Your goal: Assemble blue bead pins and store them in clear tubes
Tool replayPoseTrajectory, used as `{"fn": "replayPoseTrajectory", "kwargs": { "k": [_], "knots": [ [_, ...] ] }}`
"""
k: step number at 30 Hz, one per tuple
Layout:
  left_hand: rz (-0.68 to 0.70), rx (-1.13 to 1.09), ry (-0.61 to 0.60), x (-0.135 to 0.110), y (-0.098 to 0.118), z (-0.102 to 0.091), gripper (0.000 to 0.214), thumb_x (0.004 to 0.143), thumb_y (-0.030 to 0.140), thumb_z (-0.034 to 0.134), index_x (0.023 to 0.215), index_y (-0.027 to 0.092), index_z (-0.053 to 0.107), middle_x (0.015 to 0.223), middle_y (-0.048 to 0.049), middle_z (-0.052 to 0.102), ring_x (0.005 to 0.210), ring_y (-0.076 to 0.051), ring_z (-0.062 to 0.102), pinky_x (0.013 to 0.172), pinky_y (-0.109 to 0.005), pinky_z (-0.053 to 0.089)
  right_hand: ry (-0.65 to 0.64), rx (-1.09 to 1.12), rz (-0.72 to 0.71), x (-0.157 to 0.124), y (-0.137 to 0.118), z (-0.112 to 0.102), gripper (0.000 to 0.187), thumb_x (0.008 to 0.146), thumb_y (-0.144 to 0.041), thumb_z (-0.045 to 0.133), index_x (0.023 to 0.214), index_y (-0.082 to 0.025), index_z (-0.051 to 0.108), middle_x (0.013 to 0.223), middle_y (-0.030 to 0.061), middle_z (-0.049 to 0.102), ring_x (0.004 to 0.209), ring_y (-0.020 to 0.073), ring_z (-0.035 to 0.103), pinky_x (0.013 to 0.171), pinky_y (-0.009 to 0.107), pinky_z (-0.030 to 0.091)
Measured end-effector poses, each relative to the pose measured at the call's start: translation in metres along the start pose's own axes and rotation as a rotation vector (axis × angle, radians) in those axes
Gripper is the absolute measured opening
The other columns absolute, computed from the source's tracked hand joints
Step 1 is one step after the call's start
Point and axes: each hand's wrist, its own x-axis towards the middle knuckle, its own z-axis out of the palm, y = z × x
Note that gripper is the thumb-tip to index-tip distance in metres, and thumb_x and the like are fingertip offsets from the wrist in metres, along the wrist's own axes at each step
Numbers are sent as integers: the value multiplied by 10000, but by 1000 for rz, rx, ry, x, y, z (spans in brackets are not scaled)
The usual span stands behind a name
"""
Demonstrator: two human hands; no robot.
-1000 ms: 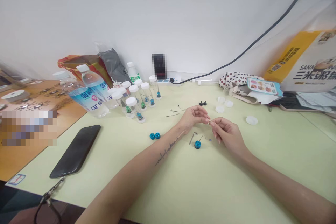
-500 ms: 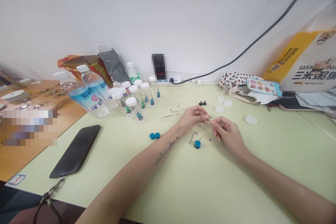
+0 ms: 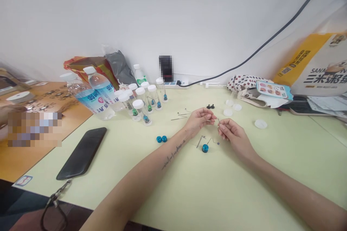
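Both hands pinch a thin metal pin (image 3: 217, 120) just above the table (image 3: 189, 187), the left hand (image 3: 198, 119) closed on one end and the right hand (image 3: 231, 133) on the other. The pin is so slight that a loosened fingertip could likely let it slip and drop beside the blue bead (image 3: 205, 148) below

I am pinching a thin metal pin (image 3: 217, 120) between my left hand (image 3: 199, 120) and my right hand (image 3: 233, 135), just above the counter (image 3: 189, 187); it is so small that I am only guessing both sets of fingers (image 3: 210, 117) are touching it. A blue bead (image 3: 205, 148) on a bent wire is lying just below my hands, and two more blue beads (image 3: 161, 139) are sitting beside my left wrist. White-capped vials (image 3: 141, 106) are standing near two water bottles (image 3: 92, 95), and a black phone (image 3: 84, 152) is lying well to the left.
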Motion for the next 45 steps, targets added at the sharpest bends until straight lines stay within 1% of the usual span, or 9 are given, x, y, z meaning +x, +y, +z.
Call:
{"fn": "replayPoseTrajectory", "kwargs": {
  "k": [4,8,12,16,20,25,28,36,45],
  "knots": [
    [43,166,42,-12,15,1,288,784,396,587,885,128,611,845,-68,620,690,-98,539,716,-264,423,16,55,4,1,0,-1,205,843,-406,527,855,-202,525,674,1,576,562,112,431,530,233,343],
    [2,587,-145,-45,40,5,319,840,418,492,897,151,656,926,-76,617,806,-131,530,740,-253,396,42,117,13,1,1,-2,193,838,-398,545,831,-207,520,692,1,600,557,105,443,524,223,347],
    [9,942,-356,-74,53,7,299,711,319,680,996,233,662,1030,-51,594,986,-177,493,876,-292,366,50,138,21,0,1,-2,194,836,-399,553,838,-208,517,693,1,601,558,103,450,526,220,357],
    [72,1108,-397,-76,45,9,301,679,200,703,974,247,669,1036,-48,599,1026,-193,460,906,-318,355,51,120,19,-1,0,-1,205,834,-408,552,825,-207,514,692,0,596,557,103,451,526,219,361],
    [52,1035,-369,-75,39,13,144,721,182,656,861,213,673,906,-50,641,970,-192,499,861,-312,385,57,92,23,-1,-2,-1,237,825,-442,546,821,-207,508,686,3,593,545,107,451,514,224,361],
    [-2,617,-80,-78,43,12,177,742,233,637,894,158,587,1000,-92,634,877,-171,579,766,-300,452,72,84,19,-1,-2,-1,275,805,-472,556,821,-199,520,669,9,582,535,107,456,503,229,367],
    [15,457,10,-76,40,8,198,737,230,638,893,131,567,931,-98,635,789,-151,601,754,-309,472,61,40,8,-4,-5,0,250,813,-446,560,799,-198,533,653,1,569,545,105,458,523,230,378],
    [-10,475,130,-70,25,3,272,732,250,628,969,118,611,828,-72,623,647,-101,553,632,-255,495,-19,-166,-66,-13,-10,6,231,838,-426,530,800,-200,563,599,-10,551,545,121,487,515,244,379],
    [-44,449,110,-70,23,6,322,699,276,664,988,135,658,762,-46,627,589,-101,560,621,-258,494,-61,-380,-158,-19,-10,9,203,858,-382,496,782,-212,575,559,-8,568,520,134,500,485,257,334]
  ]
}}
